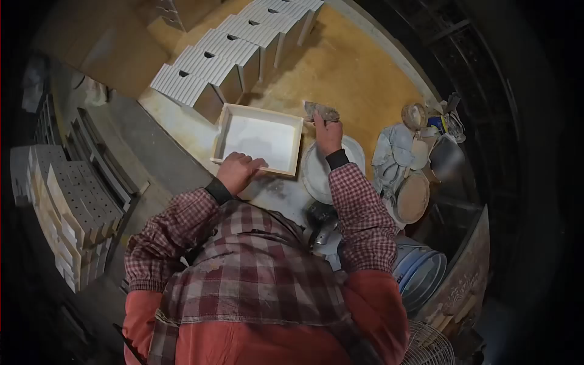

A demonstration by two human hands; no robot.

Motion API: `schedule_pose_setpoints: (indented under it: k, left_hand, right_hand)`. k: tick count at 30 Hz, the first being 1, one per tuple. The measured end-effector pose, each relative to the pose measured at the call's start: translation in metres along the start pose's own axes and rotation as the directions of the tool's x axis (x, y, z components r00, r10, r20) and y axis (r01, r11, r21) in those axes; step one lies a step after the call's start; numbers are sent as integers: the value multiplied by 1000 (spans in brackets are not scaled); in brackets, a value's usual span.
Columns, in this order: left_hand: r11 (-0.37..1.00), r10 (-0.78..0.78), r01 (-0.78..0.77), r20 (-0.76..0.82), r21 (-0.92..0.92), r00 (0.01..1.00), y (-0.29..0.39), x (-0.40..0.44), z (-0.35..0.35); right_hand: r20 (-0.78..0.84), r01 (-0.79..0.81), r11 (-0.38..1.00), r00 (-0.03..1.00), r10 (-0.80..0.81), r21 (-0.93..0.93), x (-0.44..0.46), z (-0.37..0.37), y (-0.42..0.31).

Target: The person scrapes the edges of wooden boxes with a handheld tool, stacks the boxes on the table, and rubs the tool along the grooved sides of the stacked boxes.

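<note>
A shallow open wooden box (255, 139) with a pale inside lies in front of me on the work surface. My left hand (239, 172) is closed on its near wall, fingers curled over the rim. To the right of the box, my right hand (329, 134) grips a greyish, stained scraper-like tool (321, 112), whose exact shape is hard to make out. Beneath and beside my right wrist sits a round whitish container (317, 176). The tool is raised beside the box's right wall, apart from it.
Several grooved white drawer-like boxes (210, 58) stand in a row at the back. Cloths (392, 149), a round tan lid (413, 196) and a blue-rimmed bucket (423, 277) are on the right. Stacked perforated panels (79, 201) stand at the left.
</note>
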State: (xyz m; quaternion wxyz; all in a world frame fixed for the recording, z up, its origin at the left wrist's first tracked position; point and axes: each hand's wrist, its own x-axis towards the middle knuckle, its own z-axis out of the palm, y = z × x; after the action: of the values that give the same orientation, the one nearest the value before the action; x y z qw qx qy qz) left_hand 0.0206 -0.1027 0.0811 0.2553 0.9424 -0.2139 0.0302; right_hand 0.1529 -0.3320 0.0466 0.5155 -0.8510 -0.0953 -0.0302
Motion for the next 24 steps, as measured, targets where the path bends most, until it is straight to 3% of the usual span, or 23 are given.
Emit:
schedule_pose_setpoints:
  k: [1,2,3,4,6,8,10,11,13,14,16,17,20,21,22,23,24]
  left_hand:
    - [998,10,-13,-52,-59,999,3,8,-10]
    - [992,15,-27,-103,-121,995,4,17,-20]
    - [989,-50,41,-62,-142,997,12,33,-46]
    - [951,-154,121,-97,-284,983,7,44,-67]
    - [905,-348,359,91,-226,933,3,75,-85]
    - [754,-315,388,227,-529,922,-32,89,-50]
    - [564,-406,643,504,-519,763,-47,98,-36]
    - [557,-427,666,517,-496,742,-57,100,-35]
    - [644,-433,675,556,-361,710,-86,105,-14]
    - [771,-428,601,527,-209,734,-95,108,-14]
    - [719,-343,582,535,-379,772,-113,104,-5]
    - [889,-177,316,389,-330,904,-125,103,-1]
    - [849,-289,408,352,-335,890,-81,103,-29]
    - [865,-200,245,148,-438,969,-95,86,-1]
    - [920,-179,203,100,-334,979,-85,81,-4]
    - [961,-153,162,56,-224,987,-75,75,-7]
    - [956,-207,228,123,-183,970,-69,70,-9]
  right_hand:
    - [78,-191,971,980,182,142,-1,-10,2]
    - [-57,-29,988,998,38,151,-3,-9,29]
    - [-79,-237,879,953,293,414,-4,-15,12]
    - [-129,-183,925,963,237,333,-7,-10,41]
    - [-83,-296,879,933,350,374,-24,-34,19]
    - [-51,-319,842,925,377,436,-47,-49,33]
    - [0,-377,786,902,432,490,-72,-58,27]
    - [-19,-364,767,898,439,528,-81,-53,13]
    - [45,-398,734,892,449,550,-101,-59,8]
    - [80,-384,748,909,408,541,-109,-61,7]
    - [141,-388,767,918,370,511,-119,-62,-9]
    - [145,-398,777,915,377,487,-123,-59,-13]
    - [167,-374,808,927,335,455,-125,-50,-20]
    - [154,-432,741,897,415,515,-120,-44,-29]
    - [148,-480,665,858,492,573,-116,-41,-34]
    - [142,-476,699,865,481,534,-115,-40,-29]
    - [117,-463,660,859,498,592,-109,-35,-29]
